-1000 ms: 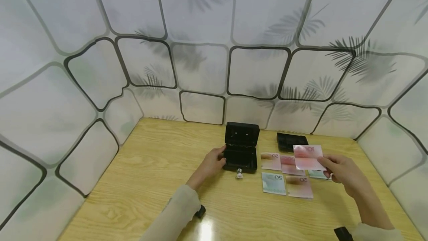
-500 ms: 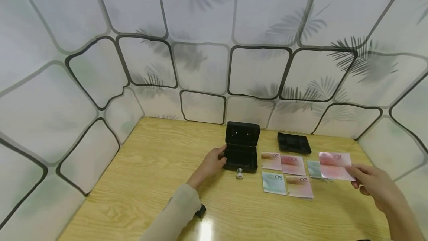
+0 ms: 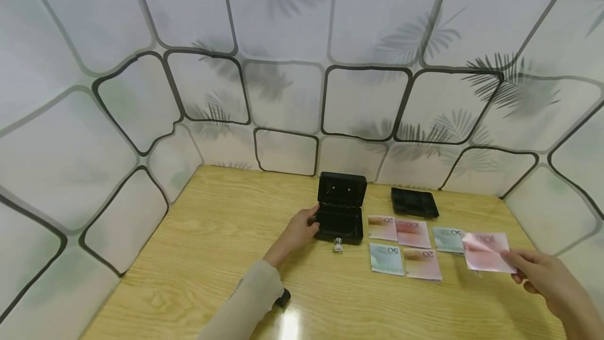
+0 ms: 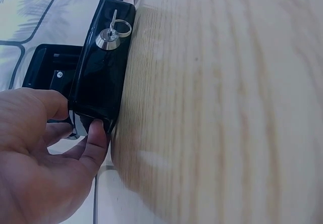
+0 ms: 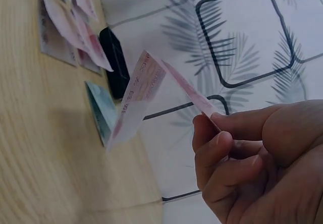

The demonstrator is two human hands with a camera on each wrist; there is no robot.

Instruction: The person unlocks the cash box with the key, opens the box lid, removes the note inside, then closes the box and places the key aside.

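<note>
My right hand pinches a pink 100 banknote by one edge, between thumb and finger. In the right wrist view the banknote has a fold and stands off the table. My left hand grips the left side of an open black cash box. A key with a ring sits in the lock on the box's front in the left wrist view. To the box's right lie two 20 notes, a pink 100 note and two greenish 50 notes.
A black compartment tray lies behind the notes, near the back wall. The wooden table is walled on the left, back and right by patterned white panels.
My right hand has moved right and toward me with the 100 banknote, from above the laid notes to beside the right-hand 50 note. The left hand and cash box have stayed put.
</note>
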